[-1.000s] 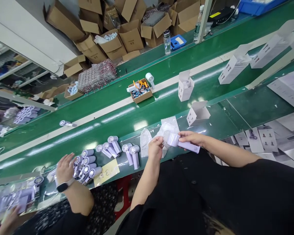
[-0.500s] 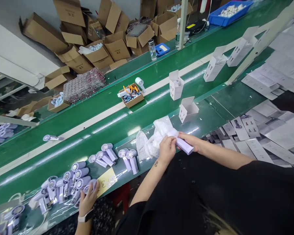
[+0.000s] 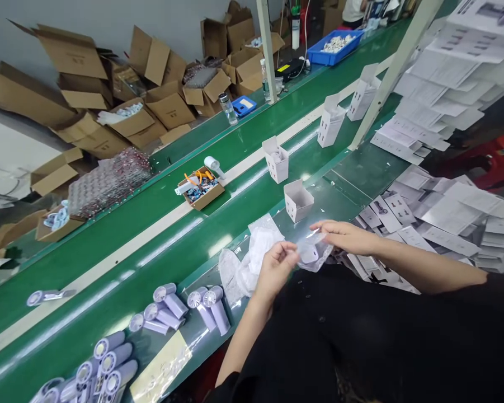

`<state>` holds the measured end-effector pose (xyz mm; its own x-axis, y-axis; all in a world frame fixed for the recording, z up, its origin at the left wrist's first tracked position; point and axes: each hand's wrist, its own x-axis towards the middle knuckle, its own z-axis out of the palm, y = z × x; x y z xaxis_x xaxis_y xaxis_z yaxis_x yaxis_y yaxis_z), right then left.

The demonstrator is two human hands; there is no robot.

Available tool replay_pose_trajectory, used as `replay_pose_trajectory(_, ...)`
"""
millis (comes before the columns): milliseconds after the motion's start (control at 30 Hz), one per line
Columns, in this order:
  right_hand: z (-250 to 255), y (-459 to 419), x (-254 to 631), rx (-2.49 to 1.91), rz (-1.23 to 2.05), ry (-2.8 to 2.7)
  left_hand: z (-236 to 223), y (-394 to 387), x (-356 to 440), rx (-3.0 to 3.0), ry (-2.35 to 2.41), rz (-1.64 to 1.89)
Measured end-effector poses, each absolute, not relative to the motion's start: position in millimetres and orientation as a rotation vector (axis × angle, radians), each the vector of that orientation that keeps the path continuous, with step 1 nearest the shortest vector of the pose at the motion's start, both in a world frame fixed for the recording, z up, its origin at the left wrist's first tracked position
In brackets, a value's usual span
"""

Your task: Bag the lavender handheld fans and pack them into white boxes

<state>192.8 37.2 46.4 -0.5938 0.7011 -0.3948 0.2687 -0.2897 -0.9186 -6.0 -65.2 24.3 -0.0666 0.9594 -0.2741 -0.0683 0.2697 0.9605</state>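
A clear plastic bag (image 3: 324, 256) is held up between my hands close to my body, with a pale lavender end of a device showing inside it. My left hand (image 3: 276, 266) pinches the bag's left side with thumb and forefinger. Across from it, my right hand (image 3: 346, 236) grips the bag's upper right edge, fingers partly hidden by the film. White bubble bags (image 3: 258, 252) lie on the bench just beyond my left hand. An open white box (image 3: 297, 201) stands beyond both hands. Two lavender handheld fans (image 3: 218, 319) rest left of the bubble bags.
More lavender fans (image 3: 113, 358) lie at lower left, beside a yellow paper (image 3: 161, 366). White boxes (image 3: 276, 162) stand along the green conveyor (image 3: 151, 246), near a small carton of tools (image 3: 205, 196). Flat printed boxes (image 3: 440, 218) are piled at right. A metal post (image 3: 396, 73) rises there.
The lavender fan, earlier bare in my right hand, now shows inside the clear bag between my hands. The view has turned, and the neighbour's hand at lower left is out of sight.
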Motion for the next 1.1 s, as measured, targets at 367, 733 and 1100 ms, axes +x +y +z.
replay_pose_trajectory(367,-4,165,208,-0.879,1.469,-2.049,9,27,15,0.709,1.448,1.569)
replay_pose_trajectory(733,-100,201,173,-0.553,1.248,-2.228,-12,80,26,0.863,2.011,1.583)
replay_pose_trajectory(1100,-111,169,154,-0.751,1.263,-2.054,-10,98,34,1.52,2.312,0.515)
